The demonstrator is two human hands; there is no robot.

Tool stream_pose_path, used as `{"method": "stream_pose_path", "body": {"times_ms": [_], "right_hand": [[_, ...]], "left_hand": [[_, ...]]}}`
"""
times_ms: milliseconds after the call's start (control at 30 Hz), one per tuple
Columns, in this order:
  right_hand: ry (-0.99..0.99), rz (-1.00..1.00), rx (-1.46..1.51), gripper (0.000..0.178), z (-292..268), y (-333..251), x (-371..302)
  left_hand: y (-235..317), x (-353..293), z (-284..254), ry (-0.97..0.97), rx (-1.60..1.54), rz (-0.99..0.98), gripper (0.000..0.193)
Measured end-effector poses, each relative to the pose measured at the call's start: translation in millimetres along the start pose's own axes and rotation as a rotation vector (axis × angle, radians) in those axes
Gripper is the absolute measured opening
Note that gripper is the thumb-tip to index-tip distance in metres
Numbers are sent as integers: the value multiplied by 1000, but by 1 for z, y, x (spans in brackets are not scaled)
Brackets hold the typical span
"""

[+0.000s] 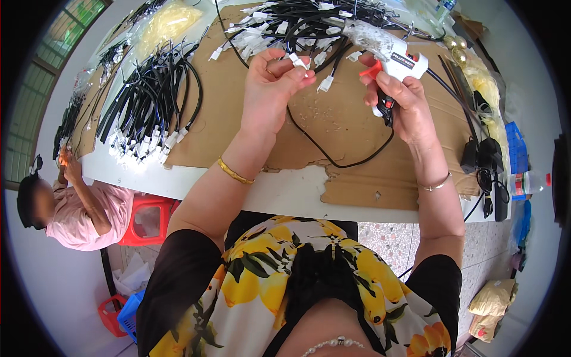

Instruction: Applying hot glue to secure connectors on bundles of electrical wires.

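Note:
Between the thumb and fingers of my left hand [266, 89] is a small white plug connector [299, 61] on a black cable. My right hand [405, 104] grips a white hot glue gun [404, 64] with a red trigger, fingers around the handle. The gun's front end, coated in clear stringy glue, points left over a heap of black cables [297, 25] with white connectors. A black cord [342, 165] loops across the brown cardboard [357, 134] below both hands. One loose white connector [325, 84] lies between my hands.
A bundle of black cables [156, 98] lies on the left, with a yellowish plastic bag [169, 27] behind it. Black power adapters [490, 153] sit at the right table edge, near a plastic bottle [531, 182]. At far left a person [89, 214] in pink works beside a red stool [147, 219].

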State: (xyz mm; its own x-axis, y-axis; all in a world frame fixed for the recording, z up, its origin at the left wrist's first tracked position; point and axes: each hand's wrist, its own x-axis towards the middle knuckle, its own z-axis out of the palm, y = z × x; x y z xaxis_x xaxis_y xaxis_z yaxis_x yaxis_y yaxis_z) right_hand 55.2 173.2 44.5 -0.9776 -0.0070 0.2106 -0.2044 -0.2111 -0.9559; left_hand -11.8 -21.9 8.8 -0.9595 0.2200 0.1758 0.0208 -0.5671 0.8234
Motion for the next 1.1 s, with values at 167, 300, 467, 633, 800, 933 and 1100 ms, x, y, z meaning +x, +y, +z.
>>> {"method": "stream_pose_path", "body": {"times_ms": [167,300,467,633,800,933,1100], "right_hand": [[-60,55,-42,37,-7,5,1],[-78,41,-24,37,-6,3,0],[-112,27,-36,36,-11,9,-1],[-101,52,-85,37,-10,7,-2],[-103,67,-105,38,-8,5,-3],[-129,88,-163,36,-8,7,-4],[-114,128,-401,28,-5,7,-7]], "left_hand": [[6,4,-6,-48,-96,-148,41],[14,3,-11,-117,-130,-237,33],[2,-5,-12,-98,56,-100,38],[3,-4,-15,-109,308,84,45],[2,-2,-21,-103,410,159,46],[5,-3,-21,-113,498,190,43],[-1,1,-22,-37,619,356,43]]}}
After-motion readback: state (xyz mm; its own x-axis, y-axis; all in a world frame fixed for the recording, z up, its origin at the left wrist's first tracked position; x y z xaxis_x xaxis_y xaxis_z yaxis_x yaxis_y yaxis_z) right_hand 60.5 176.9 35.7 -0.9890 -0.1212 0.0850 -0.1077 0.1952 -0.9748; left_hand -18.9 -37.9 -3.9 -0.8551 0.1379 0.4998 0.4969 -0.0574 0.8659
